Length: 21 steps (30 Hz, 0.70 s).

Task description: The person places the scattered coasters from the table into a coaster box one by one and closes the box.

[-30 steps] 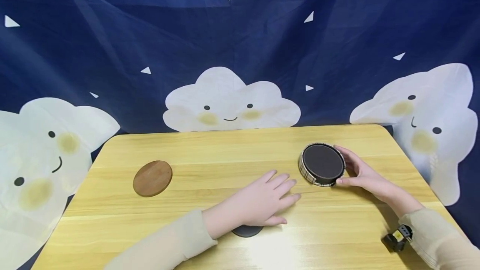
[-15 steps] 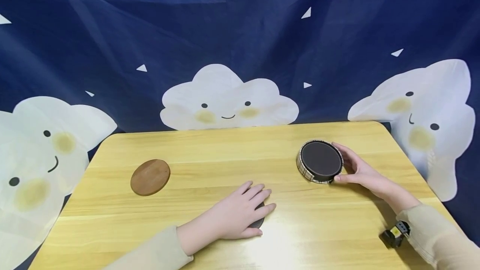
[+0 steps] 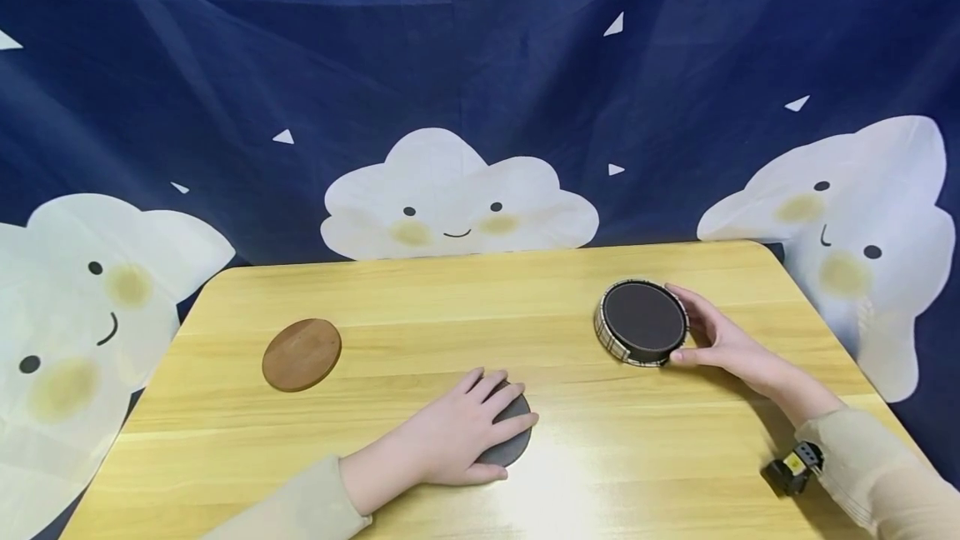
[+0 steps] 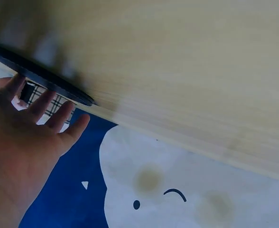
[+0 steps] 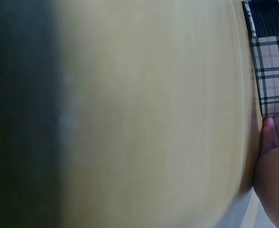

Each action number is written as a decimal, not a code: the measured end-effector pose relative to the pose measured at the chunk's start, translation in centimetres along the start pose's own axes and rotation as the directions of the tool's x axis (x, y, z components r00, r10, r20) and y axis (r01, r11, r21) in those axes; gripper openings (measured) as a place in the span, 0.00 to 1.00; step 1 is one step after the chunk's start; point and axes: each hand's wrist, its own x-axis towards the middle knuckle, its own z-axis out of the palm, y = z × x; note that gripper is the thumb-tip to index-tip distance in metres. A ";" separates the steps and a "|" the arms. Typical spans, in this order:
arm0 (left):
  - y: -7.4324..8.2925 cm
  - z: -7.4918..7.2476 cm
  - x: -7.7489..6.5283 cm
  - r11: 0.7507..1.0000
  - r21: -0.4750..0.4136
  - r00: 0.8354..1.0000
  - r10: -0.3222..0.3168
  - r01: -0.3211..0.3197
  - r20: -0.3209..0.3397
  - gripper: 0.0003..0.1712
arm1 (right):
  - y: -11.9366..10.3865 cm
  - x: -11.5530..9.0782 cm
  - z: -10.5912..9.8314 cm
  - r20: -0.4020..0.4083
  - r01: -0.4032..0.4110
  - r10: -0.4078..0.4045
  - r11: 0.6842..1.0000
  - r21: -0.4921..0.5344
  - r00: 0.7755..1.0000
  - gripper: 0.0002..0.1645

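Note:
A black round coaster (image 3: pixel 510 437) lies on the table beneath my left hand (image 3: pixel 461 432). Fairly straight, spread fingers rest over it, and the left wrist view has its dark edge (image 4: pixel 49 80) at the fingertips. To the right, a round plaid coaster holder (image 3: pixel 615 342) carries a stack of black coasters (image 3: pixel 643 315). My right hand (image 3: pixel 723 346) grips the holder's right side, thumb in front and fingers behind. The right wrist view has the plaid wall (image 5: pixel 274 76) with the fingers against it and ribbed black coaster edges (image 5: pixel 272 20) in its opening.
A round brown wooden coaster (image 3: pixel 302 354) lies at the left of the light wooden table (image 3: pixel 420 298). A small black device (image 3: pixel 791 469) sits at the right wrist. Behind the table's far edge hangs a blue cloth (image 3: pixel 525 65) with white clouds.
My left hand has drawn back leftward and toward me from near the holder, onto the black coaster. The right hand stays on the holder. The head view shifted slightly.

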 end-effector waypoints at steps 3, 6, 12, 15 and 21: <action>-0.1 0.2 -0.2 0.999 -0.033 1.000 -0.003 0.003 -0.008 0.42 | 0.0 0.0 0.0 0.000 0.000 0.000 1.000 -0.001 1.000 0.60; -0.3 0.5 -0.3 0.998 -0.055 0.999 0.005 -0.007 -0.036 0.43 | 0.0 0.0 0.0 -0.001 -0.001 0.001 1.000 -0.003 1.000 0.60; -0.5 0.7 -0.3 0.997 -0.074 0.997 0.016 -0.022 -0.077 0.44 | -0.1 0.0 0.1 0.002 -0.006 0.006 1.000 0.001 1.000 0.60; -0.6 0.7 -0.3 0.997 -0.068 0.997 0.020 -0.026 -0.077 0.44 | -0.1 -0.1 0.1 0.003 -0.006 0.006 1.000 0.003 1.000 0.60; -0.6 0.6 -0.1 0.998 -0.047 0.998 0.026 -0.029 -0.057 0.43 | 0.1 -0.1 0.1 0.004 0.003 -0.003 1.000 0.002 1.000 0.59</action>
